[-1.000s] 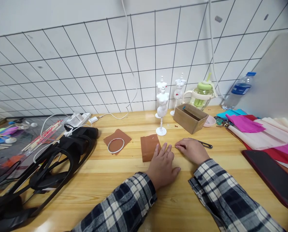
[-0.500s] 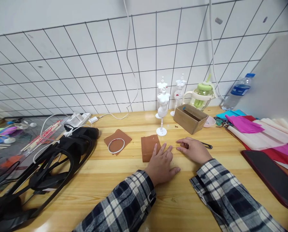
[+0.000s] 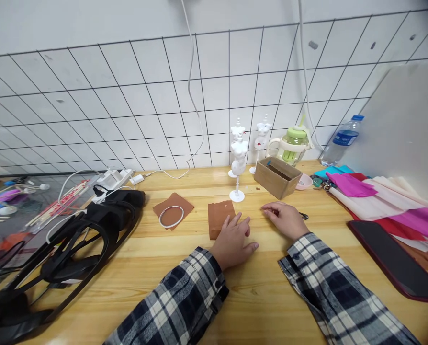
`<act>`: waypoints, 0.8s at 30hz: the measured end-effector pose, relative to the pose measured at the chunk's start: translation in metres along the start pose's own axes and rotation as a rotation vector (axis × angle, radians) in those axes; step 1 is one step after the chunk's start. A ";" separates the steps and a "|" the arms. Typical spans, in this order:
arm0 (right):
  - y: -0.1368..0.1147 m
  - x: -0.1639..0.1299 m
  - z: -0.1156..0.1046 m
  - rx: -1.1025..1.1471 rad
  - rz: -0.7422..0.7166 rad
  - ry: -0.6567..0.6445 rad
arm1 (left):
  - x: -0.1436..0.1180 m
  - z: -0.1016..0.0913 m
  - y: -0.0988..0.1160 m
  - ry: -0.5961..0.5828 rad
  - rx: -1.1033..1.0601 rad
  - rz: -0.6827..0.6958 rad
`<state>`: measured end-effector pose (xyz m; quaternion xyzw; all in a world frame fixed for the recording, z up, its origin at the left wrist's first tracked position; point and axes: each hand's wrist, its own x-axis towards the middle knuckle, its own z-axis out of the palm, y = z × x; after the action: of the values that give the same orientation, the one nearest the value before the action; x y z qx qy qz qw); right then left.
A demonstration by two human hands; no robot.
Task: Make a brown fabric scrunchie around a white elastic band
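Right hand [image 3: 285,220] has edged away from the brown cloth [image 3: 216,215], its grip unclear, while left hand [image 3: 232,244] rests spread on it.

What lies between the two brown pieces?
Only wooden tabletop shows between the brown square under the white ring and the brown piece at the left hand, in the head view.
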<state>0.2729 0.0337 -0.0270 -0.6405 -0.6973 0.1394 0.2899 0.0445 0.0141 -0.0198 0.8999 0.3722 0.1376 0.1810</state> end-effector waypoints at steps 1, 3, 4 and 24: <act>-0.002 0.000 0.000 -0.004 -0.019 0.006 | 0.000 0.000 0.000 0.000 0.007 -0.009; -0.006 -0.001 0.000 -0.015 -0.064 0.028 | -0.001 0.002 0.001 0.001 0.033 -0.011; -0.008 -0.001 0.000 -0.023 -0.093 0.032 | -0.001 0.002 0.001 0.003 0.047 -0.008; -0.033 -0.007 0.006 -0.335 -0.141 -0.150 | -0.002 0.007 0.004 0.020 0.094 -0.031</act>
<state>0.2427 0.0237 -0.0143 -0.6174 -0.7734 0.0480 0.1357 0.0483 0.0084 -0.0246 0.9001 0.3939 0.1264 0.1368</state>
